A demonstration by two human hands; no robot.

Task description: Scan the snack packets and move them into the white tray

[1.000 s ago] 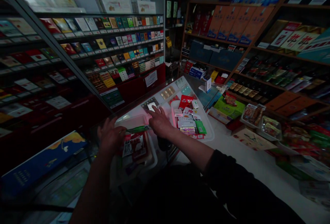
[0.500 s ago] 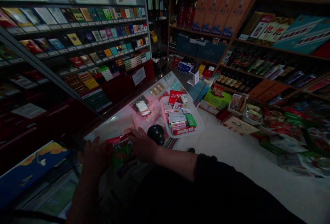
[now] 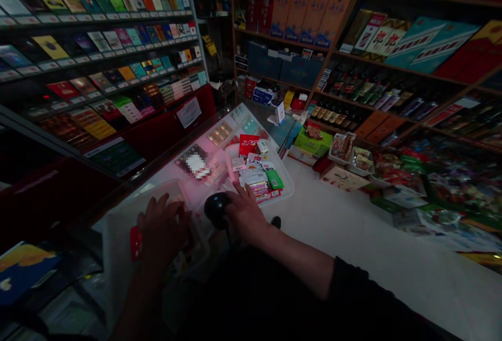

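My left hand lies with fingers stretched out over the near white tray, pressing on the dim packets in it. A small red packet shows at the hand's left edge. My right hand is curled against the right side of a round black scanner on the glass counter. Just beyond its fingers sits a second white tray filled with several small packets, red, white and green. A reddish glow falls on the counter around a dark card.
Shelves of cigarette packs rise on the left behind a glass case. Wooden shelves with cartons and bottles stand at the right. Snack boxes and bags crowd the far counter edge. The pale floor lies to the right.
My right hand left the near tray and went to the black scanner. My left hand stayed on the near tray's packets. The view swung rightward.
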